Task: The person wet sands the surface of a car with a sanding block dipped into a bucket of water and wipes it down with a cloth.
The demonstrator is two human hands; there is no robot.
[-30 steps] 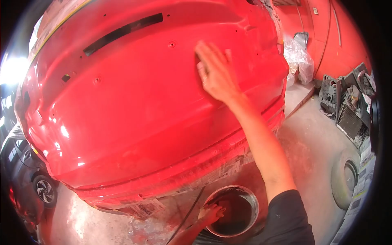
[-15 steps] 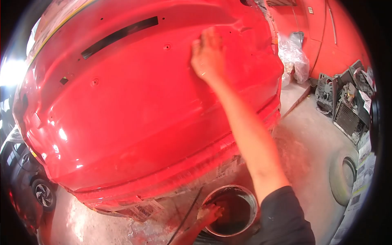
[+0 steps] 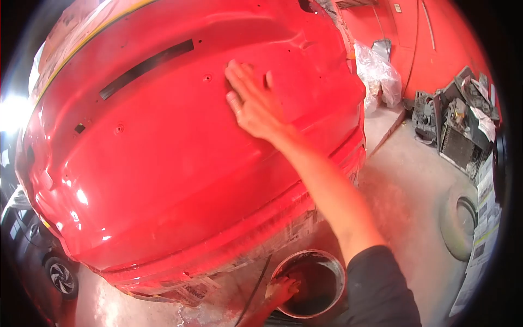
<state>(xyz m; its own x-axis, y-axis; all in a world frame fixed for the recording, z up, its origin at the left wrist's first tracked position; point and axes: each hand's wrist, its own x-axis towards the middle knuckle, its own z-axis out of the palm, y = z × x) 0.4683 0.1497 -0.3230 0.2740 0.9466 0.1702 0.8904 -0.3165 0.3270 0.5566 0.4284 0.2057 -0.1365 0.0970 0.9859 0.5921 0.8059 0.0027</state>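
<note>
A large glossy red car panel (image 3: pixel 163 163) with a dark curved slot and small holes fills the view. My right hand (image 3: pixel 253 109) lies flat on its upper middle, fingers stretched out and thumb apart. Whatever might be under the palm is hidden. Below the panel's lower edge stands a round bucket (image 3: pixel 344 280) with dark liquid inside. My left hand (image 3: pixel 283 290) is at the bucket's left rim, its fingers curled over the edge.
Newspaper masking (image 3: pixel 196 291) hangs under the panel. To the right are a tyre (image 3: pixel 455 229), a pile of radiator and fan parts (image 3: pixel 455 128) and clear plastic sheeting (image 3: pixel 376 71). A dark car (image 3: pixel 32 240) stands at the left.
My right hand has slid left and slightly down across the red panel. My left hand remains at the bucket. The camera view has shifted slightly.
</note>
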